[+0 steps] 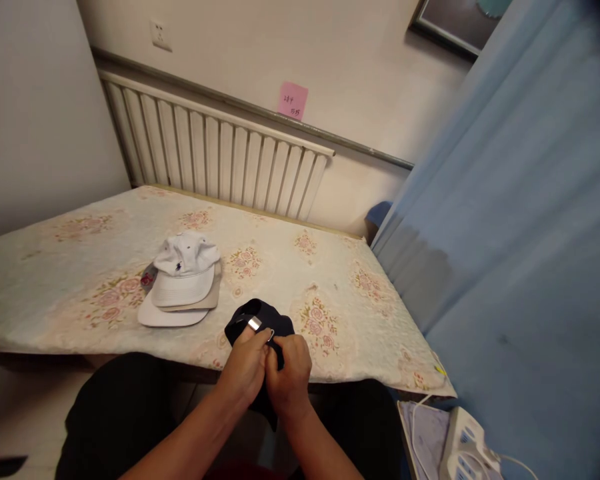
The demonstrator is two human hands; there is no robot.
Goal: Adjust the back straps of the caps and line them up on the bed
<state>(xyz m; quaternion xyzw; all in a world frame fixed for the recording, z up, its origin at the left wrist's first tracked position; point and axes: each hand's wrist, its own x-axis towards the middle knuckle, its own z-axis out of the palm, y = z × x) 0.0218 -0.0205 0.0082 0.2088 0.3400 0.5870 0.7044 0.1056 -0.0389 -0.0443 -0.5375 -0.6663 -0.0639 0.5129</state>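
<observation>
Lying half over the near edge of the table, the dark cap is gripped at its back strap, where a metal buckle shows just above the knuckles. The left hand is curled shut on the strap beside the buckle. The right hand is closed against it, with fingertips pinched on the same fabric. How much strap lies between the fingers cannot be told, since it is hidden by the knuckles.

Part of the cap hangs below the table edge, so if the pinch is loosened the cap would probably be dragged off by its own weight. The strap could also be pulled right out of the buckle if it is tugged too hard, and a fingertip could be nipped by the metal.

To the far left, well apart, a stack of pale caps is seen; it could be knocked only by a wide sweep of the left arm. On the right, a blue curtain is hung near the table corner.
</observation>
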